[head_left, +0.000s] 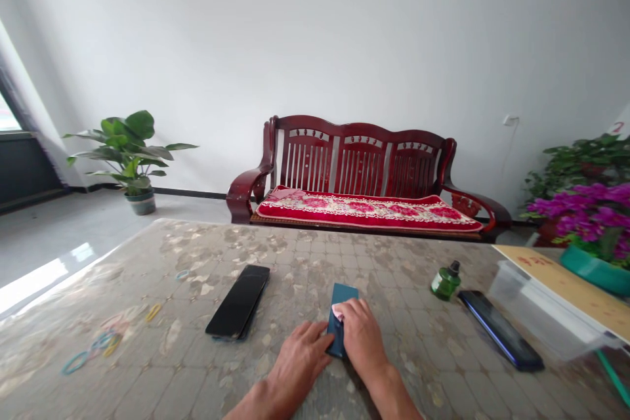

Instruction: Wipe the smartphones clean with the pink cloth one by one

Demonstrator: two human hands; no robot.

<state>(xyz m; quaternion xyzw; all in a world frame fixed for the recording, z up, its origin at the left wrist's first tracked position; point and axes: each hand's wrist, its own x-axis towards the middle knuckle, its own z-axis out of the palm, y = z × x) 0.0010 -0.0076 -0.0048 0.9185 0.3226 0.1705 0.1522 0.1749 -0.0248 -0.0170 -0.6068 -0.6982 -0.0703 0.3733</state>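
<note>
A flat blue rectangular slab (346,292), like a phone in shape, lies on the table between my hands. My left hand (304,356) is at its left side, thumb and fingers closed against the lower edge. Over its right part, my right hand (363,335) pinches a small pale pink cloth (337,312) pressed to the surface. My fingers hide most of the cloth and part of the slab. To the left lies a black phone (239,302), screen up, with something bluish showing under its edge.
Several coloured rubber bands (102,343) lie at the left. On the right stand a small green bottle (445,281), another phone (501,329) and a clear plastic box (529,308) under a tan board (566,282). A flowerpot (593,270) is beyond; a wooden bench (361,157) stands behind the table.
</note>
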